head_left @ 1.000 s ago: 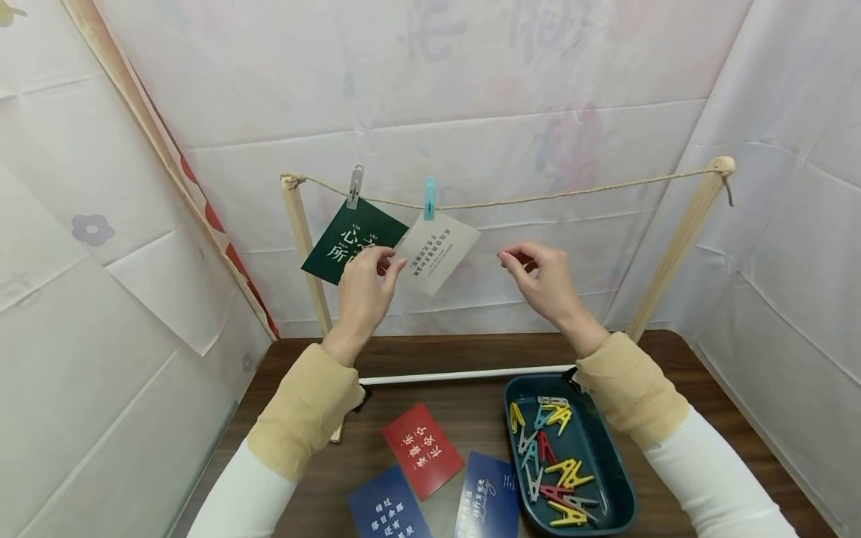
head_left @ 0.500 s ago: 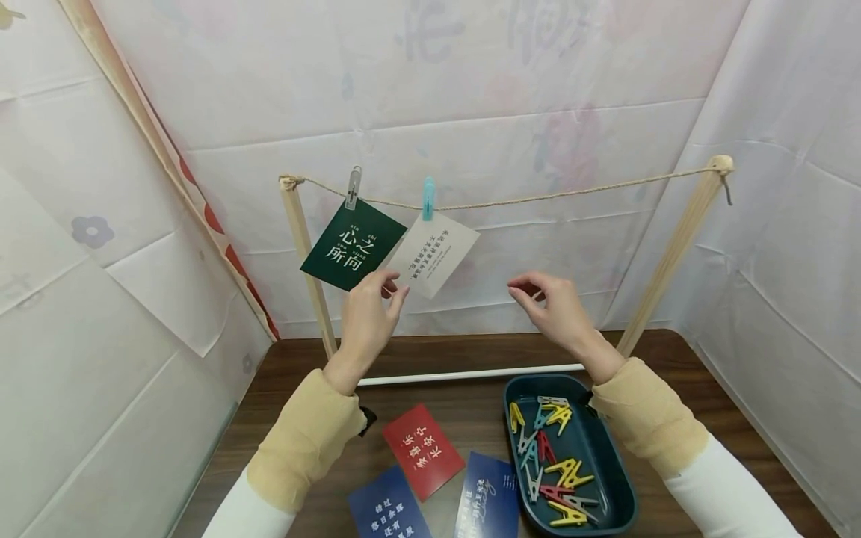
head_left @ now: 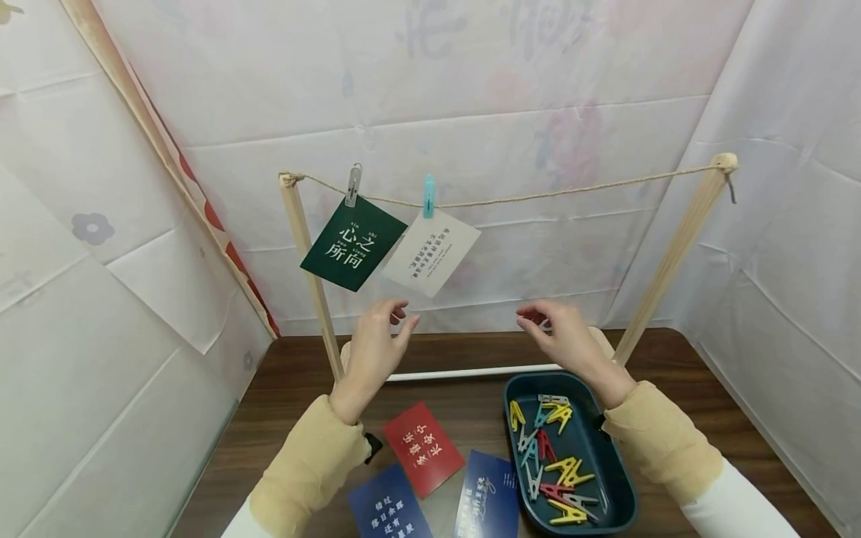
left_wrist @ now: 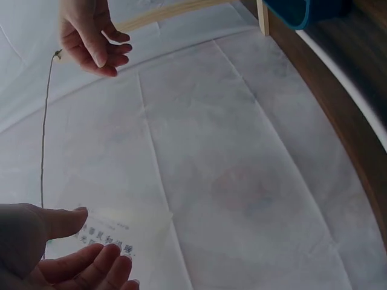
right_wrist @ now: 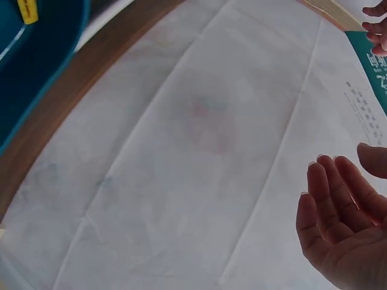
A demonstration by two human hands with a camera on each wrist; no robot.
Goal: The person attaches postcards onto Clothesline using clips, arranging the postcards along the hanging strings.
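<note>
My left hand (head_left: 377,340) is raised below the hanging cards, its fingers loosely bent with nothing between them. To the right, my right hand (head_left: 561,336) hovers over the back of the table, relaxed and holding nothing. A dark green card (head_left: 353,243) hangs tilted from the twine (head_left: 538,197) under a grey clothespin (head_left: 353,185). Beside it hangs a white card (head_left: 433,254), held by a light blue clothespin (head_left: 429,196). In the left wrist view the white card (left_wrist: 115,241) shows faintly behind the left fingers (left_wrist: 103,266). The right palm (right_wrist: 344,241) faces its wrist camera.
Wooden posts (head_left: 676,258) carry the twine, with a white bar (head_left: 471,372) low between them. A dark blue tray (head_left: 608,478) holds several coloured clothespins. A red card (head_left: 424,448) and two blue cards (head_left: 390,504) lie on the brown table (head_left: 235,448).
Both hands have moved down and away from the hanging cards, the right one also slightly rightward. The green card is uncovered now; both cards stay clipped on the twine.
</note>
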